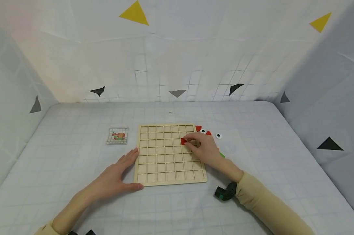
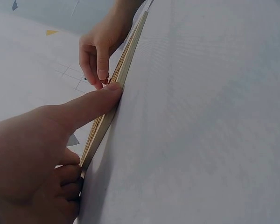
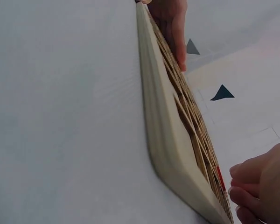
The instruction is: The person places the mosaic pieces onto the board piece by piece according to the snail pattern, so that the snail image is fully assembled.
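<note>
A light wooden grid board (image 1: 161, 159) with raised square cells lies flat in the middle of the table. My left hand (image 1: 112, 179) is at its left side, thumb against the near-left corner and straight fingers along the left edge; the thumb (image 2: 95, 105) touches the rim in the left wrist view. Over the board's right part, my right hand (image 1: 204, 148) pinches a small red tile (image 1: 183, 141) at a cell in the upper right, with thumb and forefinger at its right side. The same red tile (image 3: 220, 178) shows beside the fingertips in the right wrist view.
Left of the board lies a small picture card (image 1: 117, 135) with a gridded coloured figure. Past the board's right edge are red pieces (image 1: 198, 128), a white eye piece (image 1: 219, 135) and a green piece (image 1: 222, 155), partly hidden by the right hand. White cloth walls (image 1: 177, 52) surround the table.
</note>
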A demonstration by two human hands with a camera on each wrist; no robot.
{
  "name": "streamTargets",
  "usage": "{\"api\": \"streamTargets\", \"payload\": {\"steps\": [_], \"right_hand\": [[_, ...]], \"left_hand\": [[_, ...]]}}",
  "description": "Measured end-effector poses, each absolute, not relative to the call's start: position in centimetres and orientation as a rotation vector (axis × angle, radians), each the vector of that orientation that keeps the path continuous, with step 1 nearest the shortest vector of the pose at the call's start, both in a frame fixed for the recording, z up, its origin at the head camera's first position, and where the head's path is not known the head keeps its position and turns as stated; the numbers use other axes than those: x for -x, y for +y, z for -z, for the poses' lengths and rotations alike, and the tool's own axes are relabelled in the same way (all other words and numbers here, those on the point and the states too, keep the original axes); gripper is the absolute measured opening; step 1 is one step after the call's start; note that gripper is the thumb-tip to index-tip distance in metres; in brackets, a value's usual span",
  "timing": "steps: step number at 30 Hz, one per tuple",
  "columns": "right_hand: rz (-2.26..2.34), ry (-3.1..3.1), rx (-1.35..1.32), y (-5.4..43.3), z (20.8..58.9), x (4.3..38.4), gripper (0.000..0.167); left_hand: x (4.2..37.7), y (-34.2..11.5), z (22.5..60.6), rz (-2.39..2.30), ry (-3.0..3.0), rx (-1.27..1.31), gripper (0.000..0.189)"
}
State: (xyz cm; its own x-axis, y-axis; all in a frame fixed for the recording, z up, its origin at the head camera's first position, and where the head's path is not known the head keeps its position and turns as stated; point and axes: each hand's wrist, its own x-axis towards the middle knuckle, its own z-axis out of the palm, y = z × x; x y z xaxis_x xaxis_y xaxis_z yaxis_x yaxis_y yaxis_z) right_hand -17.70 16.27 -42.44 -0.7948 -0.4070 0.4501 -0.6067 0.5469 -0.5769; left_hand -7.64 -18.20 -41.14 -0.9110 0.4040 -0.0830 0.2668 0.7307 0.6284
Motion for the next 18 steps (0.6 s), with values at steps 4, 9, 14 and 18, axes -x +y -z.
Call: {"api": "streamTargets", "payload": {"steps": [4, 9, 14, 18], "right_hand": [[-1.135, -2.532, -0.826, 16.8, 42.1, 17.6, 0.019], [-1.175, -2.539, -0.809, 18.0, 42.2, 17.6, 0.018], [-1.16, -2.538, -0.786, 19.2, 42.0, 17.5, 0.019], [-1.144, -2.565, -0.722, 19.9, 41.9, 17.4, 0.02]], "left_hand": [[7.7, -18.1, 41.2, -0.938, 2.727, -0.546, 0.111], [7.7, -18.1, 41.2, -0.938, 2.727, -0.543, 0.112], [7.7, -18.1, 41.1, -0.941, 2.72, -0.546, 0.111], [7.6, -18.0, 41.1, -0.941, 2.718, -0.549, 0.11]]}}
